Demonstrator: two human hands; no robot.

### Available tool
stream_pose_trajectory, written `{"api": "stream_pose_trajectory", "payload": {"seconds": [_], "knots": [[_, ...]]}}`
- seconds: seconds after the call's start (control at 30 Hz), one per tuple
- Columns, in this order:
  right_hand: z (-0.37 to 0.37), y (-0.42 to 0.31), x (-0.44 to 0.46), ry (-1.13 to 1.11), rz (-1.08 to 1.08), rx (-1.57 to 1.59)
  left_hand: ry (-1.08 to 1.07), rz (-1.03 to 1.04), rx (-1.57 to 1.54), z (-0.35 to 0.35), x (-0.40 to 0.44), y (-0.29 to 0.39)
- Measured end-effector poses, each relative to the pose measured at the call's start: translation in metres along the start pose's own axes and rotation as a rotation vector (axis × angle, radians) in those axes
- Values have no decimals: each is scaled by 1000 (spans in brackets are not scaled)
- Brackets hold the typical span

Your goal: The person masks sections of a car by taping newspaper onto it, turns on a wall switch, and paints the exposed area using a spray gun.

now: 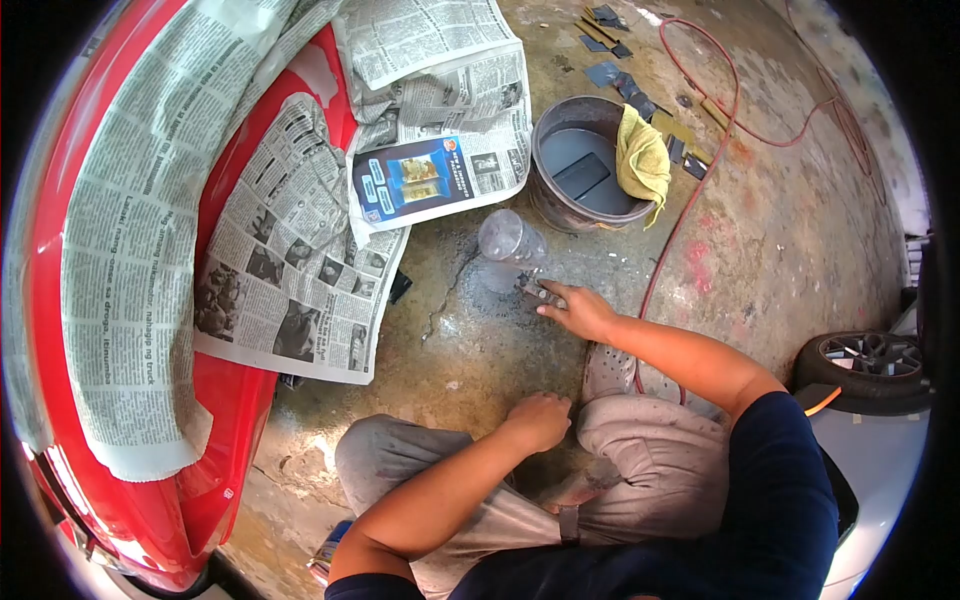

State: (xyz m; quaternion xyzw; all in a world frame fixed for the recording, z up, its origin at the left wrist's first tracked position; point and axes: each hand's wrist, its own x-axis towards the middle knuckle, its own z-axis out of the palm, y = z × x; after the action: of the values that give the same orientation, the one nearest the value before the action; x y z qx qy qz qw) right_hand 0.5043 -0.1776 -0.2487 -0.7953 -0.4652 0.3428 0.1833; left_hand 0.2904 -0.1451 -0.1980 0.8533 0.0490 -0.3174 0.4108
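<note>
Through the head camera I'm seeing my right hand gripping a small grey piece, a clear plastic container sitting toward its ten o'clock, a bucket toward twelve. Toward seven, my left hand is showing curled fingers; I'm not seeing whether it's holding anything.

Item in fingers of the right hand, partly covered, indistinct
</note>
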Motion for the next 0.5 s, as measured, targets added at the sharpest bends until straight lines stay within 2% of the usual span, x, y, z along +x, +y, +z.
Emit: {"api": "stream_pose_trajectory", "payload": {"seconds": [0.3, 0.4, 0.5], "knots": [[1, 13, -4, 105, 34, -2, -2, -17, 3, -3, -1, 0], [4, 18, 0, 181, -61, 26, 10, -9, -2, -3, -2, 2], [3, 18, 2, 95, 88, -42, 25, 6, 7, 0, -2, 2]]}}
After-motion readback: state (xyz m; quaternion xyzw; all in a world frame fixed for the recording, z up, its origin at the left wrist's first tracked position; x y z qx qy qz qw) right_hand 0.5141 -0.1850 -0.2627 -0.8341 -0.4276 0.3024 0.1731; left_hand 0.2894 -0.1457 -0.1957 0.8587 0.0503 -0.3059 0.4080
